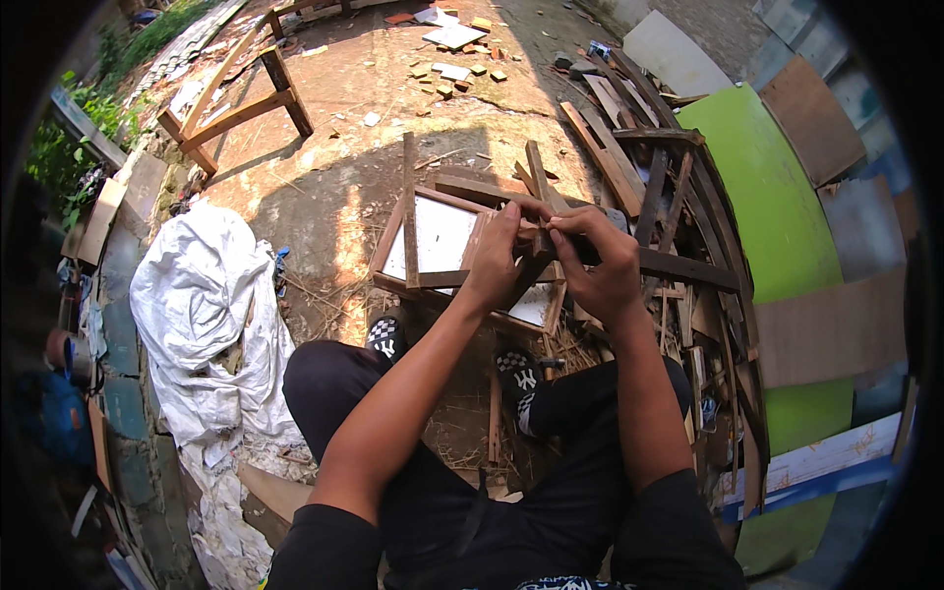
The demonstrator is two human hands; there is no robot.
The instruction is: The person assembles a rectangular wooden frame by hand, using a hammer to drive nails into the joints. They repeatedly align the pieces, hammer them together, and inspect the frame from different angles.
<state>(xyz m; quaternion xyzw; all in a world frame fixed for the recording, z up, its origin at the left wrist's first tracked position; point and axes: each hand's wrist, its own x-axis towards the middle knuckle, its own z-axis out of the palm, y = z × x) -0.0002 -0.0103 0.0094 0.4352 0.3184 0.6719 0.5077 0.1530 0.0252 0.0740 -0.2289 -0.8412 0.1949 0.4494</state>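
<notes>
My left hand [500,254] and my right hand [602,258] meet in front of me over a joint of dark wooden strips. The fingers of the left are closed at the end of a wooden strip [531,273]. Close beside them, my right thumb and forefinger are pinched together; whatever lies between those fingertips is too small to make out. Long strips run out from this joint, one dark strip [688,268] pointing right. Below and behind the hands lies a wooden frame with a white panel [438,236], partly covered by strips and by my left forearm.
A heap of scrap wood [678,187] rises at my right, beside a lime-green board [762,187]. White cloth [202,305] lies crumpled on the left. Farther off stand a wooden frame [236,116] and scattered small blocks [447,90]. My shoes [516,379] flank a loose strip.
</notes>
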